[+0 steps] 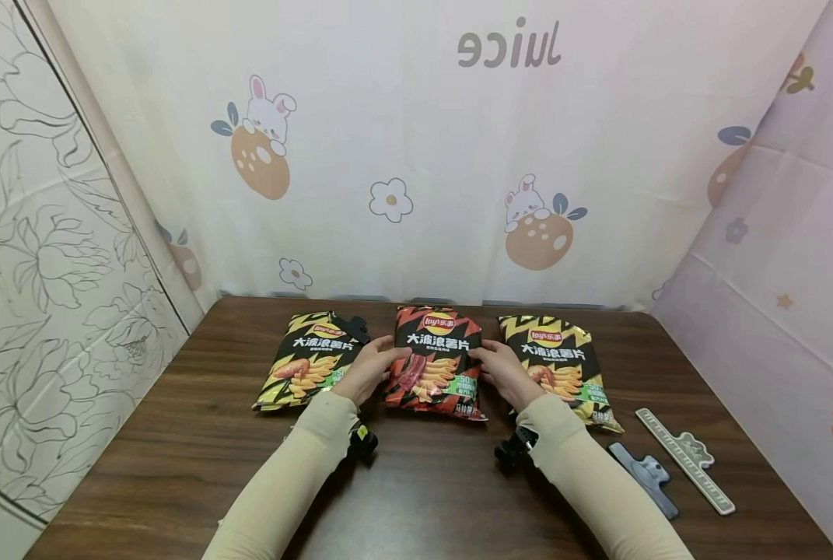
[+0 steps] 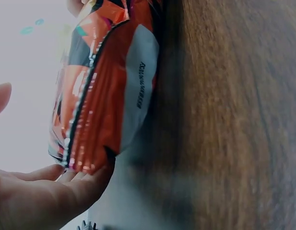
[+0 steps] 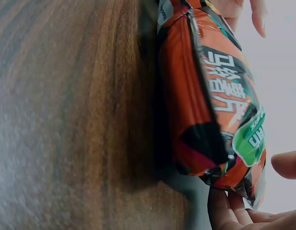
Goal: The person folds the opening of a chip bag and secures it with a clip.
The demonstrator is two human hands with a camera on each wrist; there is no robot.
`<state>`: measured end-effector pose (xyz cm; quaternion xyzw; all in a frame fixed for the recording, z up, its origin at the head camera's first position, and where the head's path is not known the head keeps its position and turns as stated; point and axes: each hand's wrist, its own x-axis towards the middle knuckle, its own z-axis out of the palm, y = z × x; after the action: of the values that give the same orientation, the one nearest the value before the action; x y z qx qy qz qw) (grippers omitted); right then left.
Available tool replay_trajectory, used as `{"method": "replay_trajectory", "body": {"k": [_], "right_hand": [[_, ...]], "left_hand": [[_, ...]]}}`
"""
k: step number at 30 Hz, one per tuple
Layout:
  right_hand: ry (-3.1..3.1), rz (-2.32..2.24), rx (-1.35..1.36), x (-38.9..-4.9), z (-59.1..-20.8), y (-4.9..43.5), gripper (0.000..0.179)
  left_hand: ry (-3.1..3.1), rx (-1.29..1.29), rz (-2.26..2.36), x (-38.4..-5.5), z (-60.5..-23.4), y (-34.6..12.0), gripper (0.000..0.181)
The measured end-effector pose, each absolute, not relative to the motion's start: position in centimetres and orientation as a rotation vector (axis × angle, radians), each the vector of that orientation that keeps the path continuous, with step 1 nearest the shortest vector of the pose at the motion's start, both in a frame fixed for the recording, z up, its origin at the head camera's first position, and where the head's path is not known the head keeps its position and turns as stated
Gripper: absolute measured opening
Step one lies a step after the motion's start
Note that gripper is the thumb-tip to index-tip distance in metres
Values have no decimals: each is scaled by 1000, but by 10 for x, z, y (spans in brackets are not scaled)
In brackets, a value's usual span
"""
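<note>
A red and black bag of potato chips (image 1: 435,365) lies face up on the table between my two hands. My left hand (image 1: 370,369) is at its left side, fingers touching the edge. In the left wrist view the thumb (image 2: 1,98) stands apart from the bag. My right hand (image 1: 507,373) meets the opposite side, its fingers (image 3: 222,208) at the bag's lower edge and its thumb (image 3: 288,164) clear of the wrapper. Beside the left hand lies a yellow and black chip bag (image 1: 311,362) with a black clip (image 1: 352,327) across its top corner. Another yellow chip bag (image 1: 559,365) lies by the right hand.
On the right of the brown wooden table (image 1: 430,498) lie a grey bag clip (image 1: 644,477) and a longer pale green one (image 1: 685,459). A printed curtain (image 1: 402,140) hangs behind the table's far edge. Small dark cameras are strapped at both wrists.
</note>
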<state>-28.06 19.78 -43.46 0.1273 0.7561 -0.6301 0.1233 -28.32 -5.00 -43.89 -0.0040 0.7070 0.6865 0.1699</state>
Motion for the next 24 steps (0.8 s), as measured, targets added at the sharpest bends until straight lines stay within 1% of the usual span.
{"method": "replay_trajectory", "body": {"k": [8, 15, 18, 24], "right_hand": [[2184, -1876, 357, -276, -431, 196, 70], [2199, -1923, 337, -271, -428, 195, 62], [2219, -1935, 325, -268, -427, 195, 62], [2230, -1984, 270, -262, -425, 194, 52]], "left_hand": [[2003, -47, 1966, -280, -435, -50, 75], [1999, -75, 1963, -277, -430, -50, 75], [2012, -78, 1966, -275, -428, -50, 74], [2055, -60, 1964, -270, -427, -52, 74]]}}
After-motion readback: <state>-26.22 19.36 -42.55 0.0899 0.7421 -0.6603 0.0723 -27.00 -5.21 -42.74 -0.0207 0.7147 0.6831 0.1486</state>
